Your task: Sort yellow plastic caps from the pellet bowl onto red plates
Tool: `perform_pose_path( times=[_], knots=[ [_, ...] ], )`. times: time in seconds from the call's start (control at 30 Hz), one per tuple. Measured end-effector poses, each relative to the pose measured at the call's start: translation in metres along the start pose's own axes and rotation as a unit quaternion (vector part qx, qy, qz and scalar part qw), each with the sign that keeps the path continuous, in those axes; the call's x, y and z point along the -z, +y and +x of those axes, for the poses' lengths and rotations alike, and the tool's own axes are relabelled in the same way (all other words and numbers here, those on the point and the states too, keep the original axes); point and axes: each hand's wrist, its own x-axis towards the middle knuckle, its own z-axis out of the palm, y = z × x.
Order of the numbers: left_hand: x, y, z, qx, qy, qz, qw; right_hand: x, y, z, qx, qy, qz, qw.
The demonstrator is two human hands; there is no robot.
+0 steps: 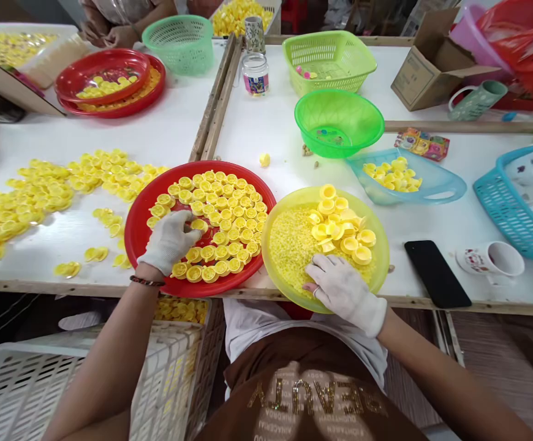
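Observation:
My left hand (170,239), in a white glove with bare fingertips, reaches over the red round tray (131,236). Its thumb and forefinger are closed at a small yellow plastic cup (199,225). Many like cups (239,214), with small tabs, lie in rows on that tray, open side up. My right hand (342,285), also gloved, rests in the yellow basin (273,275) on small yellow beads (289,245). Its fingers are curled together; whatever is between them is hidden. A heap of smooth yellow cups (340,223) lies on the beads just beyond it.
Loose yellow cups (32,196) cover the table's left side. Beyond are a green bowl (340,122), a blue scoop-shaped tray (436,187) and stacked red trays (105,79). A phone (436,272) and mug (491,260) stand right. A co-worker's hands (122,35) show top left.

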Motion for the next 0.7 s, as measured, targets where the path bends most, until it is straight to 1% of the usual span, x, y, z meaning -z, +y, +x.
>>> perform_pose_path(
  times=[0.07,0.13,0.17,0.2,0.23,0.3,0.33,0.37,0.4,0.43,0.5,0.53,0.57,0.6,0.63,0.7],
  knots=[
    [-0.008,-0.004,0.002,-0.009,-0.049,-0.015,0.999,-0.001,0.0,0.002,0.003,-0.004,0.006,1.0],
    [-0.01,0.0,0.0,-0.019,-0.076,-0.014,0.997,-0.003,0.001,0.003,0.012,-0.004,0.022,1.0],
    [-0.009,0.006,-0.003,-0.026,-0.069,0.001,0.997,-0.003,0.001,0.004,0.016,-0.005,0.031,0.999],
    [-0.007,0.014,-0.005,-0.039,-0.05,0.02,0.998,-0.003,0.001,0.005,0.02,-0.01,0.038,0.999],
    [-0.005,0.024,-0.007,-0.057,-0.016,0.035,0.998,-0.003,0.001,0.006,0.024,-0.017,0.046,0.999],
    [-0.003,0.054,-0.01,-0.114,0.059,0.023,0.991,-0.003,0.001,0.009,0.03,-0.039,0.061,0.997],
    [-0.005,0.074,-0.011,-0.152,0.077,-0.006,0.985,-0.003,0.001,0.011,0.029,-0.05,0.068,0.996],
    [-0.009,0.096,-0.011,-0.19,0.079,-0.042,0.978,-0.004,0.0,0.012,0.025,-0.059,0.073,0.995],
    [-0.015,0.119,-0.01,-0.228,0.057,-0.072,0.969,-0.005,0.0,0.014,0.018,-0.066,0.078,0.995],
    [-0.023,0.143,-0.008,-0.264,0.017,-0.092,0.96,-0.006,-0.001,0.015,0.01,-0.07,0.081,0.994],
    [-0.038,0.186,-0.001,-0.287,-0.051,-0.083,0.953,-0.009,-0.001,0.018,-0.002,-0.068,0.095,0.993],
    [-0.045,0.203,0.004,-0.29,-0.067,-0.079,0.951,-0.01,0.0,0.018,-0.006,-0.063,0.11,0.992],
    [-0.05,0.216,0.009,-0.289,-0.077,-0.073,0.952,-0.011,0.001,0.019,-0.011,-0.054,0.131,0.99],
    [-0.054,0.225,0.013,-0.287,-0.082,-0.069,0.952,-0.011,0.002,0.019,-0.019,-0.043,0.161,0.986],
    [-0.055,0.229,0.017,-0.286,-0.085,-0.067,0.952,-0.011,0.004,0.018,-0.028,-0.028,0.199,0.979],
    [-0.053,0.227,0.021,-0.28,-0.095,-0.06,0.953,-0.009,0.008,0.016,-0.05,0.008,0.295,0.954]
  ],
)
